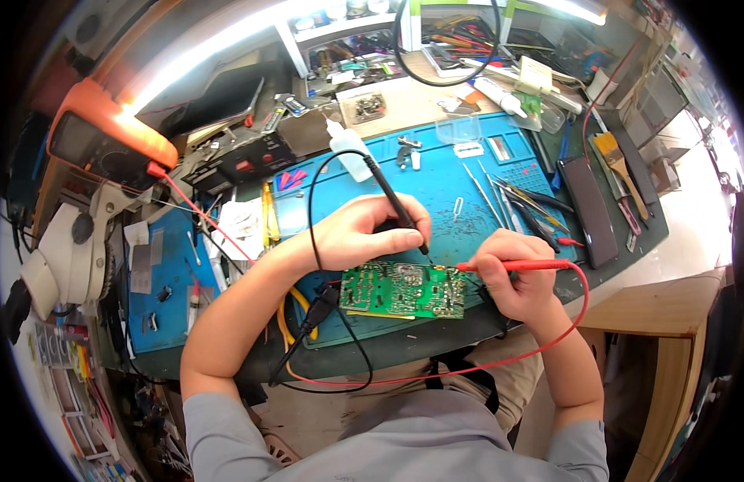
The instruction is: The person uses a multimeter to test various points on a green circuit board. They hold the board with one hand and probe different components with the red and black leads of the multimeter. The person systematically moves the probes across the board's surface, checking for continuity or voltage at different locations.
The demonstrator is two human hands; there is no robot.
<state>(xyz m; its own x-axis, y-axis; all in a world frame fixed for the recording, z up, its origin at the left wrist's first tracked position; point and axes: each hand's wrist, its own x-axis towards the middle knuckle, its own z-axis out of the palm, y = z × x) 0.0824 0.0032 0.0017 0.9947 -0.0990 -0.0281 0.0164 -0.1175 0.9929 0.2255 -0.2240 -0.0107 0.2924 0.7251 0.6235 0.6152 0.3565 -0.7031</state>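
A green circuit board (372,289) lies near the front edge of the blue work mat (428,193), solder side up. My left hand (372,233) is closed around a black test probe (394,197), its tip pointing down at the board's far edge. A red test probe (533,264) is gripped in my right hand (515,277), and its tip reaches the board's far right corner from the side. Whether either tip touches metal is too small to tell. An orange multimeter (111,136) stands at the far left; its display cannot be read.
The red lead (468,373) loops below the board. A black plug (317,309) and orange-handled pliers (288,321) lie left of it. Tweezers (484,193), a phone (589,210) and a brush (621,169) lie to the right. A white squeeze bottle (350,153) stands behind my left hand.
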